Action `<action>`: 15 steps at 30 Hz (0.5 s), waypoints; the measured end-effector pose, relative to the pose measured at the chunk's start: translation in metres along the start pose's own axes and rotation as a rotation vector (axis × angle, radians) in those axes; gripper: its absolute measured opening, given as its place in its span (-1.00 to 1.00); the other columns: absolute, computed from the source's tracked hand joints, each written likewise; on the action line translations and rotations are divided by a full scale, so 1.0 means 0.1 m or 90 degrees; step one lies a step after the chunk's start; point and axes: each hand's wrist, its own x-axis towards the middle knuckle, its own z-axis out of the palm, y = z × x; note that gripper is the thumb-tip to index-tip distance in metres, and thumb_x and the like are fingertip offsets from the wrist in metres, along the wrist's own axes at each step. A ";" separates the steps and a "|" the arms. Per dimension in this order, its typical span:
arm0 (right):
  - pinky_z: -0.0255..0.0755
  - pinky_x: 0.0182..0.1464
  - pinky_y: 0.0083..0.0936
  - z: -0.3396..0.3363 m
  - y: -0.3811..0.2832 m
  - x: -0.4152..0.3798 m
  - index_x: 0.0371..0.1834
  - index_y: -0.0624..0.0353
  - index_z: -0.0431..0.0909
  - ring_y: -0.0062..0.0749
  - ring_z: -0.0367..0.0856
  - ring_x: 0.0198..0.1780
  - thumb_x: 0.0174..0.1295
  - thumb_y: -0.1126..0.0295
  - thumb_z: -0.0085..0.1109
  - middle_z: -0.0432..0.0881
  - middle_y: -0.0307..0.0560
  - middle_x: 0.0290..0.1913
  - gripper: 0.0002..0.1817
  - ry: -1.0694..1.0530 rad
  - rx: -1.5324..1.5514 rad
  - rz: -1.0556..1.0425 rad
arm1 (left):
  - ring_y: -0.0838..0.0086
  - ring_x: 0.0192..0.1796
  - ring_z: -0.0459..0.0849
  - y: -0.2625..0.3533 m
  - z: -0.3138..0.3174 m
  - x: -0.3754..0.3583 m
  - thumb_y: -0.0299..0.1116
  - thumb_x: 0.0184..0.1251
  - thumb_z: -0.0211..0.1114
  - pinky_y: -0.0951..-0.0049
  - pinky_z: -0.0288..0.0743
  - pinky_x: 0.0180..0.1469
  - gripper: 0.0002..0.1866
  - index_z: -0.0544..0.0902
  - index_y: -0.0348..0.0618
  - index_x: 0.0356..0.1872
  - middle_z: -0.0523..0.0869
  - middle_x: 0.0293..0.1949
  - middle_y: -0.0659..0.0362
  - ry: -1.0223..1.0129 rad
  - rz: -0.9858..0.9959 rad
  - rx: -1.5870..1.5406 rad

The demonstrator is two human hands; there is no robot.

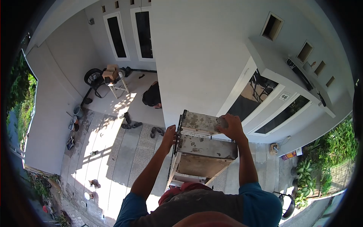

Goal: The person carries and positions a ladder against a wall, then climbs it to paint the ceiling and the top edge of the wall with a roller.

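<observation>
In the head view a worn, stained grey-white unit (206, 147) with wooden parts stands upright in front of my body, at the lower middle. Its upper section (198, 122) has dark blotches and lies beyond a lower one, with a gap between them. My left hand (169, 139) is at the unit's left edge, by a dark strip, its fingers pressed against it. My right hand (231, 128) grips the right end of the upper section, thumb and fingers round the edge. The lower part of the unit is partly hidden by my body.
A white wall (196, 56) rises just beyond the unit. Shoes (130, 122) lie on the tiled floor to the left, near a small table (120, 85) with boxes (110, 72). A dark-clothed person (152, 95) is partly behind the wall. Plants (304, 181) stand at right.
</observation>
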 end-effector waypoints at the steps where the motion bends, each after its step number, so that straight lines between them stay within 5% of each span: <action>1: 0.30 0.07 -0.31 -0.01 0.02 0.00 -0.04 0.17 0.61 -0.23 0.61 -0.06 -0.03 0.03 0.44 0.65 -0.08 -0.12 -0.44 0.005 -0.008 0.005 | 0.52 -0.26 0.59 -0.03 0.01 0.07 -0.03 0.51 0.05 0.43 0.52 -0.26 -0.51 0.42 -0.09 0.28 0.61 -0.29 0.19 -0.018 -0.034 -0.047; 4: 0.30 0.06 -0.32 0.03 0.02 0.01 -0.04 0.17 0.62 -0.24 0.61 -0.06 0.00 0.05 0.43 0.66 -0.09 -0.11 -0.46 0.018 -0.019 -0.003 | 0.52 -0.23 0.61 -0.35 -0.02 0.34 -0.12 0.51 0.09 0.45 0.54 -0.18 -0.57 0.53 -0.21 0.19 0.66 -0.23 0.17 -0.073 -0.017 -0.085; 7: 0.31 0.03 -0.35 0.02 0.05 0.01 -0.05 0.15 0.63 -0.25 0.61 -0.06 0.03 0.08 0.42 0.67 -0.12 -0.12 -0.52 0.003 -0.006 -0.005 | 0.65 -0.62 0.39 -0.27 0.13 0.27 -0.15 0.43 0.26 0.53 0.24 -0.58 -0.60 0.56 -0.16 0.15 0.52 -0.56 0.33 0.035 0.010 -0.005; 10: 0.31 0.03 -0.35 0.03 0.08 0.02 -0.07 0.13 0.64 -0.24 0.61 -0.07 0.07 0.09 0.40 0.66 -0.14 -0.13 -0.56 -0.008 0.004 0.012 | 0.66 -0.60 0.41 -0.19 0.17 0.18 -0.21 0.41 0.28 0.54 0.22 -0.58 -0.60 0.55 -0.18 0.16 0.57 -0.53 0.29 0.059 0.015 0.016; 15: 0.31 0.06 -0.29 0.11 0.20 0.02 -0.10 0.12 0.64 -0.21 0.61 -0.07 0.18 0.20 0.30 0.66 -0.12 -0.13 -0.70 0.020 0.026 0.019 | 0.54 -0.42 0.61 -0.26 0.13 0.21 -0.31 0.41 0.28 0.45 0.49 -0.40 -0.59 0.50 -0.28 0.18 0.70 -0.36 0.12 0.043 0.056 0.007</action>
